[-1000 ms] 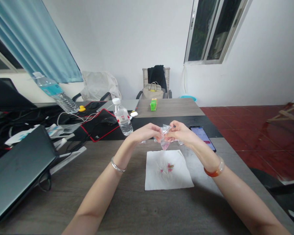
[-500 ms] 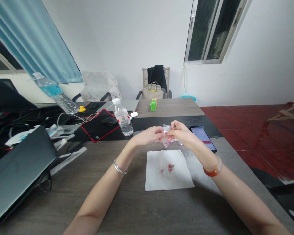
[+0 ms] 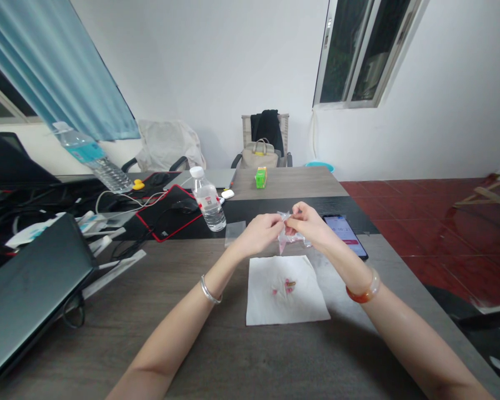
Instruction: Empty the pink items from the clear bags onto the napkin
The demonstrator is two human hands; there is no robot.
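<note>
Here we go: the left hand [image 3: 258,235] and the right hand [image 3: 308,225] meet in mid-air, fingers pinched tight, both gripping a crumpled clear plastic bag [image 3: 289,236] with pink showing inside it. That bag hangs just above the far edge of a white paper napkin [image 3: 266,305] on the table [image 3: 191,355]. On the napkin lie small pink bits [image 3: 275,291] and a tiny gold-coloured piece [image 3: 290,284] — too small to call. Just left of the hands sits a flat clear plastic square [image 3: 235,233], with a water bottle [image 3: 208,206] beside it, and over on the right, a lit phone [image 3: 345,237] — right by the right hand!
</note>
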